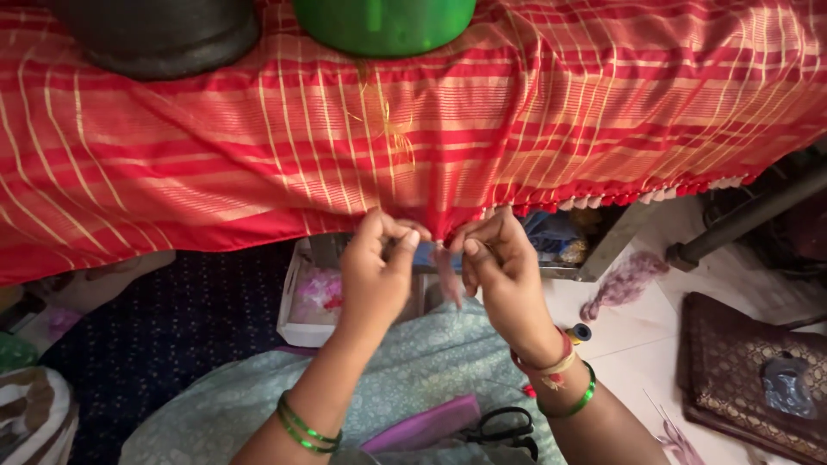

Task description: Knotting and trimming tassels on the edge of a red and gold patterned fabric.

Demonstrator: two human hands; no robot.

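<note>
A large red cloth [517, 112] with thin gold stripes lay spread over a table and hung down over its front edge. At the back edge of the cloth stood a dark pot [159, 34] and, beside it, a green bucket [383, 24]. Both hands met at the middle of the cloth's lower edge. The left hand [375, 271] was closed, and its fingertips pinched the hem. The right hand [500, 267] was also closed, pinching a pale pink tassel [448, 274] that hung from the same hem between the two hands. Black scissors [504, 429] lay on the person's lap, below the right wrist.
</note>
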